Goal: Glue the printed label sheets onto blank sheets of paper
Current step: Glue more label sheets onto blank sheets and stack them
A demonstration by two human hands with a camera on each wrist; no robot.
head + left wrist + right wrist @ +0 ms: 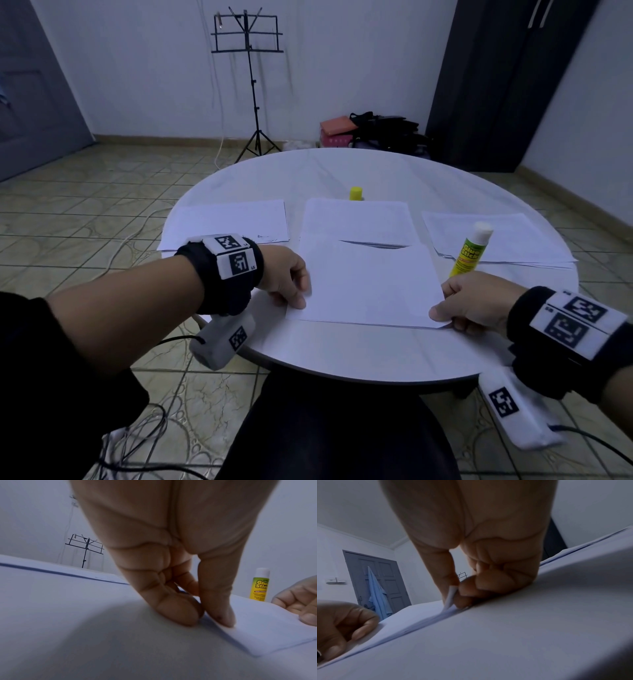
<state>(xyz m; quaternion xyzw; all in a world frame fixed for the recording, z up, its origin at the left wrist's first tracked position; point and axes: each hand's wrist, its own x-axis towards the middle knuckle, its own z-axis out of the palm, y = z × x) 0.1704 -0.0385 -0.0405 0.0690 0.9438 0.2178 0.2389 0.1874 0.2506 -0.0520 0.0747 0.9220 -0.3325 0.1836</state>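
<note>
A: Why three paper spreads on the counter (pixel 342 356)?
B: Likely sorted stacks: left stack (pixel 226 222) and right stack (pixel 493 240) supply, the middle takes work.
A: And the top sheet (pixel 370 284)?
B: Pinched at its near corners by the left hand (pixel 284 281) and right hand (pixel 476 301), probably for alignment.
A: The glue stick (pixel 471 250)?
B: Upright, uncapped, just beside the right hand; its yellow cap (pixel 356 193) stands behind.

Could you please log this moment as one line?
left hand: pinches sheet | right hand: pinches sheet corner | glue stick: upright, uncapped
</note>
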